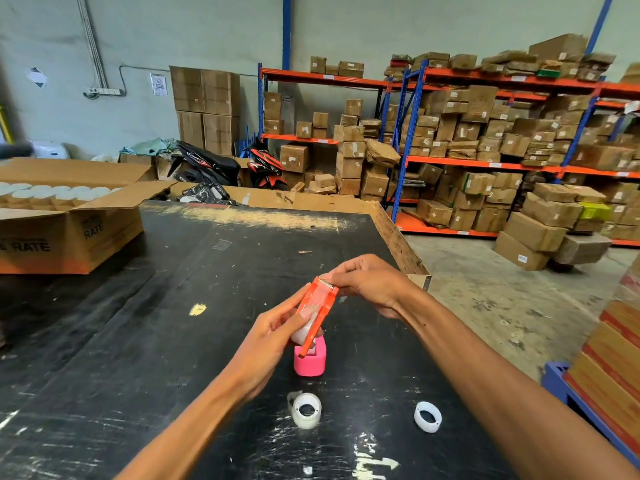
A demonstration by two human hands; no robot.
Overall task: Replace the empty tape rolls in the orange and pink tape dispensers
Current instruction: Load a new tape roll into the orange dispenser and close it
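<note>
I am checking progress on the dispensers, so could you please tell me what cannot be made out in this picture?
Head view, the only one:
- Roll inside the orange plastic tape dispenser: mostly covered by the left hand.
- Pink plastic tape dispenser: its top sits behind the orange one, so its contents are unclear.
- Tape end at the cutter: hidden under the right hand fingertips.

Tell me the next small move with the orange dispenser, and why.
Probably draw the tape end down onto the cutter. The left hand holds the orange dispenser with a roll already seated, and the right hand pinches at its blade end; the pink dispenser waits.
</note>
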